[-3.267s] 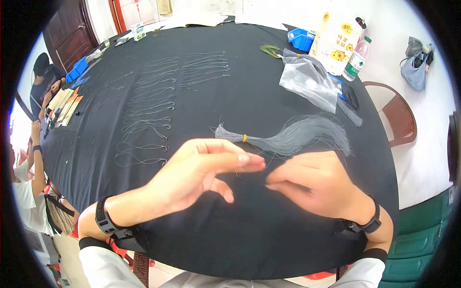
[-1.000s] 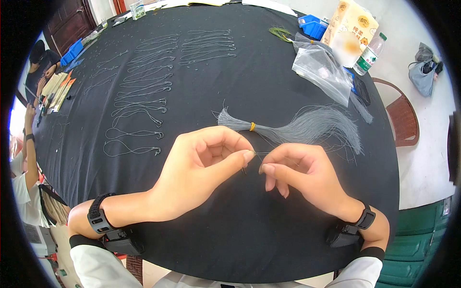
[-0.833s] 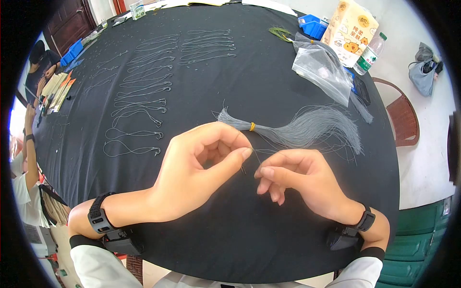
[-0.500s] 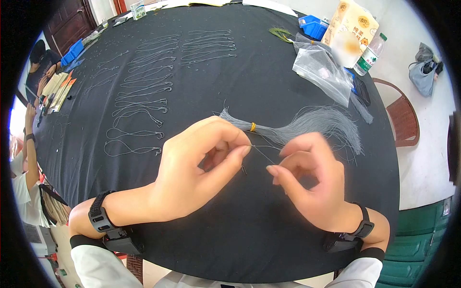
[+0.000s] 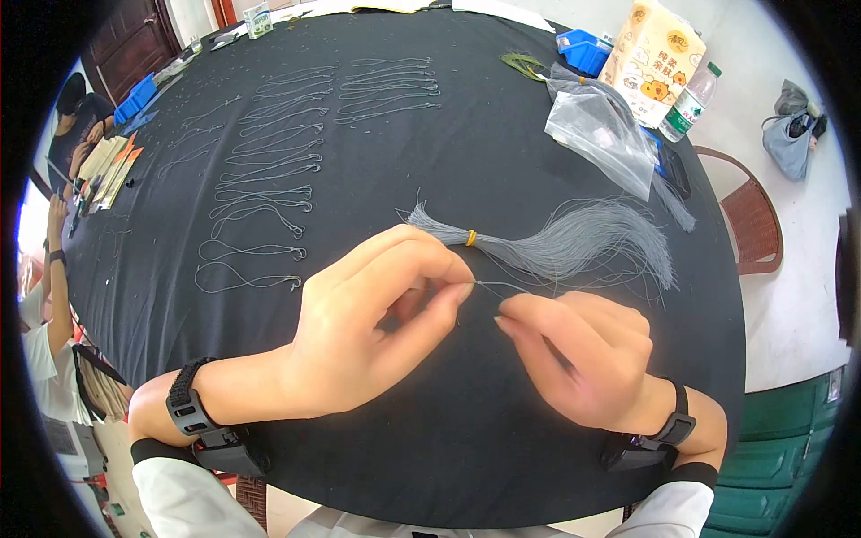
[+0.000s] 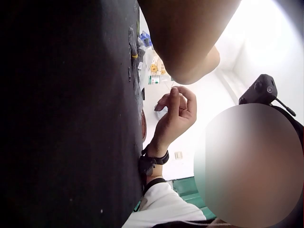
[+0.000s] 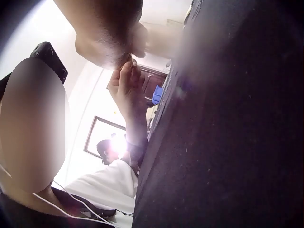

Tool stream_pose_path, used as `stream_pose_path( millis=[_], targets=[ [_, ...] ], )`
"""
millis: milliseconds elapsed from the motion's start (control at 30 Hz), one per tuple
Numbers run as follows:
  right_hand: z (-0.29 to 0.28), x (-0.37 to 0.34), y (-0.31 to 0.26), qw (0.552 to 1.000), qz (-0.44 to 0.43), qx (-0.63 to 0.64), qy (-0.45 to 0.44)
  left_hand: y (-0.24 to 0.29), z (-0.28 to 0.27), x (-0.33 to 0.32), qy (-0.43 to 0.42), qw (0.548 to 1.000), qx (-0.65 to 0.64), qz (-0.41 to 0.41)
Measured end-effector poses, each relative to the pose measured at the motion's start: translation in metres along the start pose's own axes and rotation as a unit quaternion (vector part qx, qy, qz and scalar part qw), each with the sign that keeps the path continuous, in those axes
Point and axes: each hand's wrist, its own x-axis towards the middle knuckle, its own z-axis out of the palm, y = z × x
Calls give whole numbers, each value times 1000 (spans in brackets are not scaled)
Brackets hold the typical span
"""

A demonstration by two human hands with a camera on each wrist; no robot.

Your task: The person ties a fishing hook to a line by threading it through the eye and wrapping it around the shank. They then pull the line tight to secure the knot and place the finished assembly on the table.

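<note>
My left hand [image 5: 381, 323] pinches a thin grey line [image 5: 499, 285] between thumb and forefinger. A short dark end pokes out below those fingertips in the head view. Just to the right, my right hand [image 5: 583, 359] has thumb and forefinger together on the line, a small gap from the left fingertips. Behind both hands lies a bundle of grey lines [image 5: 574, 244], tied with a yellow band [image 5: 471, 238]. In the left wrist view the right hand [image 6: 175, 116] shows with bent fingers; the right wrist view shows the left hand [image 7: 128, 90] partly covered.
Looped grey lines [image 5: 247, 264] with small curled ends lie in columns on the black cloth [image 5: 430, 466]. At the back right are a clear plastic bag [image 5: 601, 134], a tissue pack [image 5: 655, 63] and a bottle [image 5: 691, 103]. Another person [image 5: 81, 125] sits at the far left.
My right fingers opened away from the left hand half a second ago, then came back together on the line. The left hand keeps its pinch, moving only slightly.
</note>
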Motion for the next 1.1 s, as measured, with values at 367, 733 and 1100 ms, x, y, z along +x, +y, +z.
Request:
stream_pose_path(
  millis=[367,733,1100],
  targets=[
    [6,-4,0,1000,2,-9,-2,2,1,0,-5,999,21,33],
    [-7,5,5,996,-45,-71,30,0,5,0,-24,988,55,145],
    [-3,9,14,1000,5,21,19,-2,5,0,-32,984,26,174]
  ],
)
